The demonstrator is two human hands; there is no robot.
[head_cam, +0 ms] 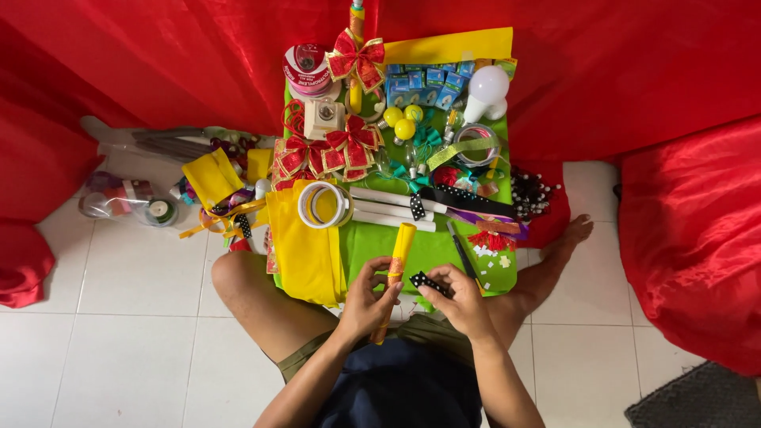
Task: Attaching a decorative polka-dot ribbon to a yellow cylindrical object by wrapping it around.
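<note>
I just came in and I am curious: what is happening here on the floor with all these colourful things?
A person sits on the tiled floor at a green board crowded with craft supplies. The left hand holds a yellow rolled tube with an orange band, and the right hand holds a piece of black ribbon with white dots next to it. Red and gold bows, small yellow bulbs and a tape roll lie further up the board.

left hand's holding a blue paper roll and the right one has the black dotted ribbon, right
Not quite: the paper roll in the left hand is yellow, not blue, as the head view shows. The right hand does hold the black dotted ribbon.
</note>
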